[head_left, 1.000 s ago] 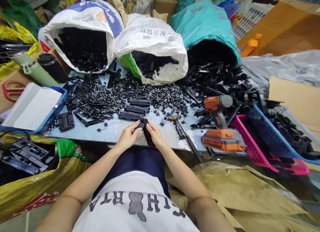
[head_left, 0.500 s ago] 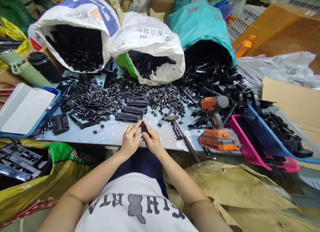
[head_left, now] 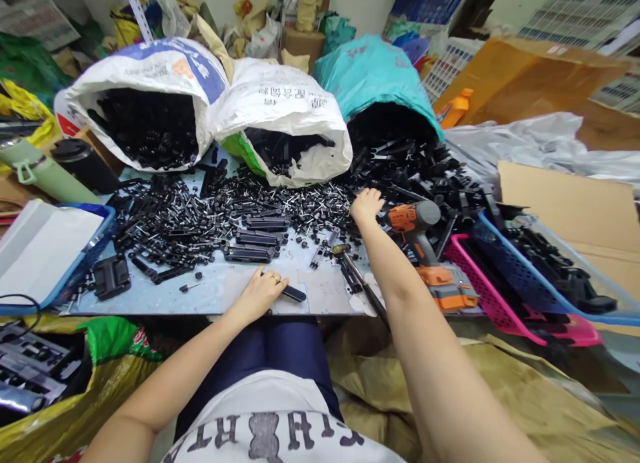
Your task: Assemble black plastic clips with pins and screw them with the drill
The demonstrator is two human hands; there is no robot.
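Note:
At the table's front edge, my left hand (head_left: 260,294) is closed around a narrow black plastic bar (head_left: 294,293), whose rounded end sticks out to the right. My right hand (head_left: 367,204) is stretched far forward, over the heap of small black parts with metal pins (head_left: 320,206), just left of the orange cordless drill (head_left: 407,218). Its fingers look bent and slightly apart, with the tips hidden among the parts. Several matching black bars (head_left: 250,252) lie stacked ahead of my left hand. A hammer-like tool (head_left: 363,281) with a dark handle lies under my right forearm.
Two white sacks (head_left: 150,66) (head_left: 285,110) and a teal sack (head_left: 375,70) lie open along the back, spilling black parts. Blue (head_left: 540,283) and pink baskets (head_left: 480,286) stand at right. A blue basket with papers (head_left: 95,246) and a green bottle (head_left: 45,170) are at left.
Both hands were together on the dark part. My right hand has let go and reached forward and right to the heap; my left hand has lowered slightly with the bar. The view has tilted up.

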